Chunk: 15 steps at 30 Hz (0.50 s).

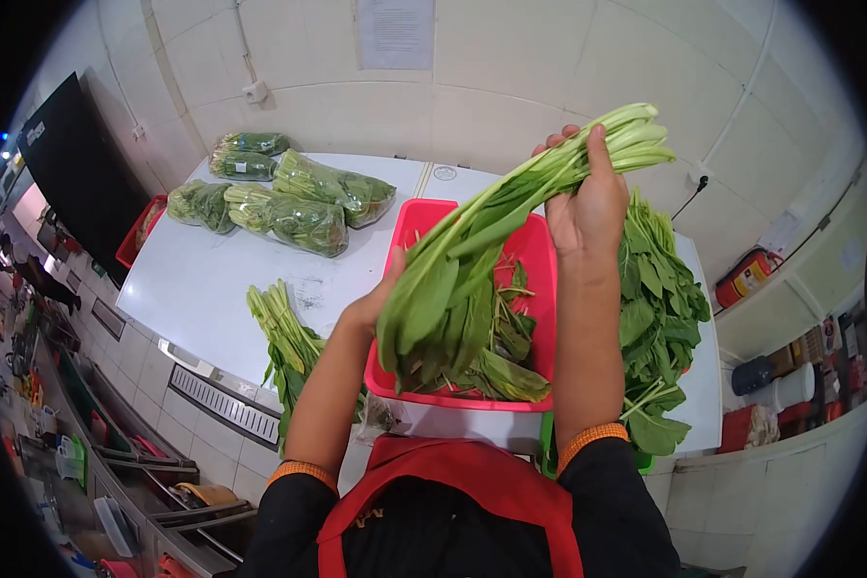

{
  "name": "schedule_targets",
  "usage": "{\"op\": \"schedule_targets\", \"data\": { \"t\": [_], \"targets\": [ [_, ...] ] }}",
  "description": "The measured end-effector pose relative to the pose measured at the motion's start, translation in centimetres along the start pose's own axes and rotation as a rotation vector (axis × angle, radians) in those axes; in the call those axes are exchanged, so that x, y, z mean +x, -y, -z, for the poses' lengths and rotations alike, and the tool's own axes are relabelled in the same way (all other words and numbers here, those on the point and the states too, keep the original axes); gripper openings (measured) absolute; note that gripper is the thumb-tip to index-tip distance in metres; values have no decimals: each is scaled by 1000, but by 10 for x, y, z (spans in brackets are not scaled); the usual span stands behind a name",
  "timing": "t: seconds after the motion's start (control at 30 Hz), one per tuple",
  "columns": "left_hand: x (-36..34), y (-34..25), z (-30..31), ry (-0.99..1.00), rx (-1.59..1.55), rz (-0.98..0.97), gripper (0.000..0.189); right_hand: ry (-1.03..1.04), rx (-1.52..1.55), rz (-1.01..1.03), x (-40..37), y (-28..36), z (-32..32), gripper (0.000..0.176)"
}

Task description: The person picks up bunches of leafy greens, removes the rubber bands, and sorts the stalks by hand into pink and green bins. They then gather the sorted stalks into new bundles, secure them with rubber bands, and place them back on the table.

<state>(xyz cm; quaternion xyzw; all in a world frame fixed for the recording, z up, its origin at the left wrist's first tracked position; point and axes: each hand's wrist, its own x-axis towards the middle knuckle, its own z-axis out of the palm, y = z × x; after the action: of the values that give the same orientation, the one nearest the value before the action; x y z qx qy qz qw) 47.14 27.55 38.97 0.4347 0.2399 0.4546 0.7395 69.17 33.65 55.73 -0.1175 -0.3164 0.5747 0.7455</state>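
A bunch of long-stemmed leafy greens (472, 255) is held slantwise above a red plastic basin (546, 289), pale stem ends up and to the right. My right hand (588, 193) is closed around the stems, thumb on top. Lower down, my left hand (371, 299) holds the leafy end from the left side; its fingers are mostly hidden behind the leaves. Loose and wilted leaves (511, 371) lie inside the basin. Right of it is a large pile of similar greens (655, 299). A smaller bunch (284, 332) rests at the table's front, left of my left forearm.
Several plastic-bagged vegetables (289, 212) lie at the back left of the white table (212, 299). Below the right pile, part of a green container (549, 445) shows. A fire extinguisher (747, 275) stands right of the table, and a tiled wall (511, 116) rises behind it.
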Motion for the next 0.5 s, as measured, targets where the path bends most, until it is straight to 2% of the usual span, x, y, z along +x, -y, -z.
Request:
{"op": "schedule_targets", "data": {
  "t": [0.03,0.13,0.2,0.23,0.3,0.33,0.4,0.47,0.5],
  "targets": [
    [4,8,4,-4,-111,-63,89,1,0,15,2,2,0,21],
    [10,17,9,363,-489,-234,86,-3,21,43,10,9,5,16],
    [8,17,10,321,-154,-311,77,-8,61,35,15,17,12,17],
    [-4,20,10,141,252,-331,73,8,82,40,17,24,15,19],
    [-27,11,13,-68,340,-99,62,40,120,72,24,48,24,23],
    [-37,-1,12,-81,26,148,55,56,130,106,30,66,30,25],
    [-53,-19,-17,-419,448,-27,50,250,123,122,44,111,38,31],
    [-76,-39,-51,-463,912,-219,48,388,2,185,50,162,30,33],
    [-91,-59,-86,-282,1058,-286,48,272,-199,366,53,184,21,36]
  ]
}}
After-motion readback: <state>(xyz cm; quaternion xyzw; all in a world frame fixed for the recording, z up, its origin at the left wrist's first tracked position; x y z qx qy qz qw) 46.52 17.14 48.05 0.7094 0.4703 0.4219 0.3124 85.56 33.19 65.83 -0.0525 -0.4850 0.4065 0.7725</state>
